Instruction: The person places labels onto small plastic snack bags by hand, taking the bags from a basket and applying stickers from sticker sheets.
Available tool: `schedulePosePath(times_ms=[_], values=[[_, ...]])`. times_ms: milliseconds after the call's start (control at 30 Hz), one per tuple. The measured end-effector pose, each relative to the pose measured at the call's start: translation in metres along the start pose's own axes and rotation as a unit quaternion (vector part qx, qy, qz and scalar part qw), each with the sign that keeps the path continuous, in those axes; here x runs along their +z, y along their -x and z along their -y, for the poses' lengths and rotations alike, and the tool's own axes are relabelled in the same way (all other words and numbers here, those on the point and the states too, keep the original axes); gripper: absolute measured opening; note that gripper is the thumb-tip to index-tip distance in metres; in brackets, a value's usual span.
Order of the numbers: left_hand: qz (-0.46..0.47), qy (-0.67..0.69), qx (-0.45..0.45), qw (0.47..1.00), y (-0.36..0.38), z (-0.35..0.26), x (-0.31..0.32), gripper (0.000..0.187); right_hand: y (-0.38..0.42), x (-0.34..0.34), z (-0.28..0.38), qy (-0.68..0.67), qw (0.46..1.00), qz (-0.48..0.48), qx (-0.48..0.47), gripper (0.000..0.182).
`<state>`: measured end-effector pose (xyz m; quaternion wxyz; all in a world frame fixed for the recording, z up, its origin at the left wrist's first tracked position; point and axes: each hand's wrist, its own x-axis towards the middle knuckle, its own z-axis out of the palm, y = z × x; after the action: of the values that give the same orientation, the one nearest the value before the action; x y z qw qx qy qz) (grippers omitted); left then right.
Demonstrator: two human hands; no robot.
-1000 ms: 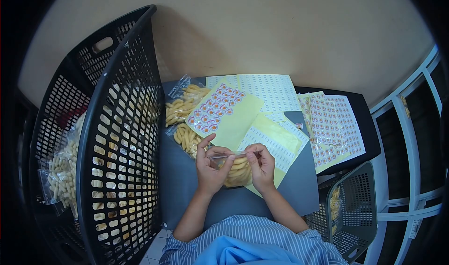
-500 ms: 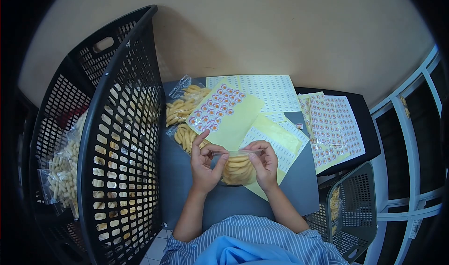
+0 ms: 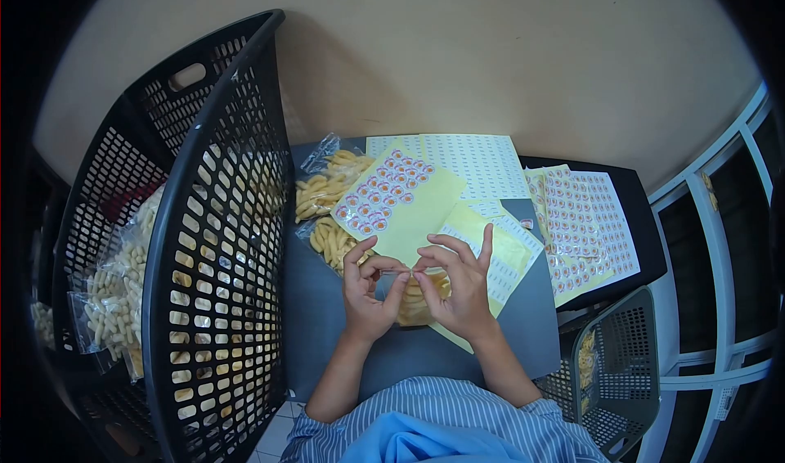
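A clear plastic bag [image 3: 415,309] of pale yellow, finger-shaped snacks is in front of me over the grey table. My left hand [image 3: 370,301] pinches its top edge between thumb and forefinger. Right beside it, my right hand [image 3: 462,295] pinches the same edge, with its other fingers raised. The hands cover part of the bag. Just beyond them lies a yellow backing sheet [image 3: 425,209] with round red-and-orange stickers on its left part. More bagged snacks [image 3: 331,186] lie to the left of that sheet.
At left a tall black basket [image 3: 217,242] holds several bags of pale snacks [image 3: 123,299]. White label sheets [image 3: 474,160] lie at the back, and more sticker sheets [image 3: 580,218] at right. A dark green basket [image 3: 621,365] stands low at right, near white metal bars [image 3: 719,242].
My right hand has slid left along the bag's top edge, so its fingertips meet those of my left hand. Its outer fingers have lifted.
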<state>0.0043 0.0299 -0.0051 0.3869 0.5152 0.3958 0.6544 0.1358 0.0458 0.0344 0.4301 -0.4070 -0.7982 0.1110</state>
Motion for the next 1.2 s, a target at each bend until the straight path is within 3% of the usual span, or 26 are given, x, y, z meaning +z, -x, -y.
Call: schedulePosePath(times_ms=[200,400,900,1067,1200], values=[[-0.005,-0.020,0.022,1.000,-0.001,0.001,-0.001,0.058,0.000,0.006,0.001,0.000,1.000,-0.008,0.011,0.023],[-0.007,0.032,-0.018,0.999,-0.007,-0.004,-0.007,0.065,-0.001,0.005,-0.004,-0.013,1.000,-0.023,0.015,0.025],[0.091,-0.138,-0.002,0.986,-0.006,-0.004,-0.013,0.051,0.012,0.007,-0.003,0.046,0.998,0.014,0.034,0.028],[0.153,-0.180,-0.080,0.969,-0.010,-0.007,-0.015,0.051,0.020,0.009,-0.012,-0.011,0.994,0.051,0.097,0.027],[0.135,-0.229,-0.066,0.962,-0.016,-0.014,-0.021,0.041,0.018,0.009,-0.022,-0.028,0.981,0.112,0.158,0.028]])
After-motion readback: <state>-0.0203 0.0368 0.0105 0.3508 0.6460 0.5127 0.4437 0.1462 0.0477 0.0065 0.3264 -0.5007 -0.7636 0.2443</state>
